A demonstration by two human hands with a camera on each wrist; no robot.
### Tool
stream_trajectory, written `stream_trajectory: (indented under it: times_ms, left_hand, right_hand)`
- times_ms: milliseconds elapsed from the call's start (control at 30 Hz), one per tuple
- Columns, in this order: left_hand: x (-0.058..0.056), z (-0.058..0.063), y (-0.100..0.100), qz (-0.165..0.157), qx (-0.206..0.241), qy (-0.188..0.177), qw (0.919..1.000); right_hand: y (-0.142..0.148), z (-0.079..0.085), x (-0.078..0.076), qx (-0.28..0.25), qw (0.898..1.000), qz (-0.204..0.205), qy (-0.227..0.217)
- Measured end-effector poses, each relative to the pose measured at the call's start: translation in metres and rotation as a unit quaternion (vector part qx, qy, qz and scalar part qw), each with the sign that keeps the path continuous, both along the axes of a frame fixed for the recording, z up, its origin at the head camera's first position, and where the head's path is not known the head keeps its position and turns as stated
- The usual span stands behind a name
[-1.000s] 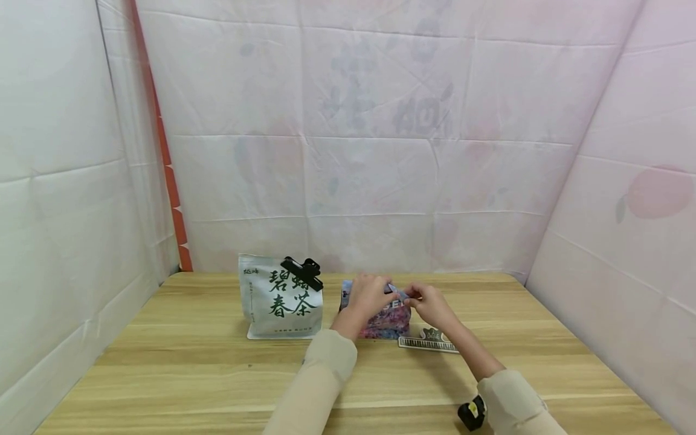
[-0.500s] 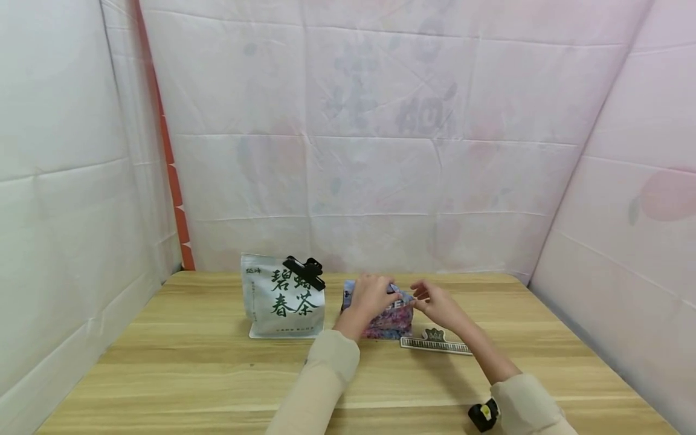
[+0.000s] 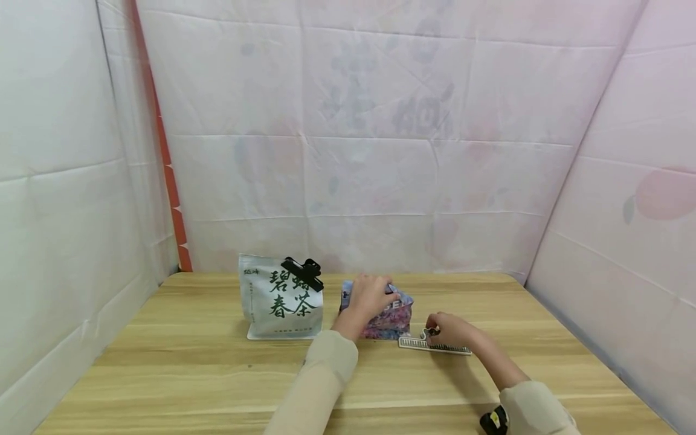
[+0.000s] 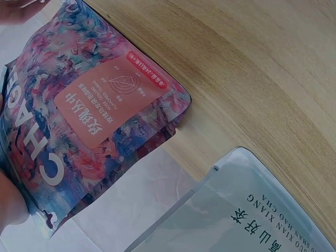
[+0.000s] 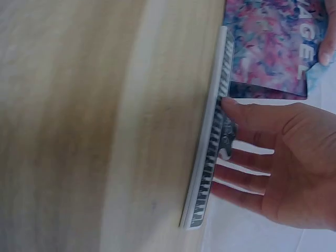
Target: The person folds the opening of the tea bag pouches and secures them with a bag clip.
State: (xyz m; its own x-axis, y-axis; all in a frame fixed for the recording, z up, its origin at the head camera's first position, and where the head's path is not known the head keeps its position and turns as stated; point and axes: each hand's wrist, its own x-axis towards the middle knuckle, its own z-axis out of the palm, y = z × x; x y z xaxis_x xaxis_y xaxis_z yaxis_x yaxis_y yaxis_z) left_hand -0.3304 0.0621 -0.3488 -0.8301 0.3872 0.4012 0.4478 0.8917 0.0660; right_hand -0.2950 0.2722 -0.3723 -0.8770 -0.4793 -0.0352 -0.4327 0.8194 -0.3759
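Observation:
A pink-and-blue patterned tea bag (image 4: 84, 100) stands at the table's middle. Its top edge is gripped by my left hand (image 3: 370, 296), whose fingers show only partly at the left border of the left wrist view. Just right of the bag, my right hand (image 3: 454, 331) pinches a long clip with a piano-key pattern (image 5: 207, 152). The thumb lies on the clip's near side and the fingers reach behind it. In the head view the clip (image 3: 408, 342) is at the table surface, in front of the bag's right corner.
A pale green tea bag (image 3: 280, 314) stands to the left, with a black clip (image 3: 302, 273) on its top right corner. A small black object with a yellow mark (image 3: 493, 420) lies by the right sleeve. White cloth walls (image 3: 380, 181) enclose the wooden table (image 3: 217, 386).
My right hand has let go of the patterned bag's top right corner, moved down and right, and taken hold of the piano-key clip. The left hand keeps its place on the bag.

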Motion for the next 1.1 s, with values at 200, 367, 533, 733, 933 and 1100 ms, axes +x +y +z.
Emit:
stream_trajectory:
  times_ms: [200, 367, 533, 733, 933, 1100]
  left_hand:
    - [0.002, -0.001, 0.000, 0.007, 0.001, 0.000, 1.0000]
    - [0.003, -0.001, 0.002, 0.001, 0.006, -0.005, 1.0000]
    - [0.004, -0.001, 0.002, 0.001, 0.013, -0.007, 0.9999]
    - [0.003, -0.003, 0.002, -0.001, 0.013, -0.004, 0.9999]
    - [0.001, -0.003, 0.001, -0.001, 0.016, -0.009, 0.9998]
    - [0.001, -0.003, 0.001, 0.001, 0.016, -0.011, 0.9998]
  right_hand:
    - [0.003, -0.003, -0.002, -0.008, 0.999, 0.024, 0.032]
    - [0.005, -0.001, -0.001, -0.013, 0.998, 0.011, 0.061]
    - [0.008, 0.005, 0.002, -0.019, 0.998, 0.024, 0.057]
    - [0.013, 0.013, 0.007, -0.025, 0.996, 0.041, 0.079]
    - [0.020, 0.018, 0.012, -0.049, 0.995, 0.007, 0.085]
    - [0.024, 0.019, 0.015, -0.074, 0.992, -0.026, 0.098]
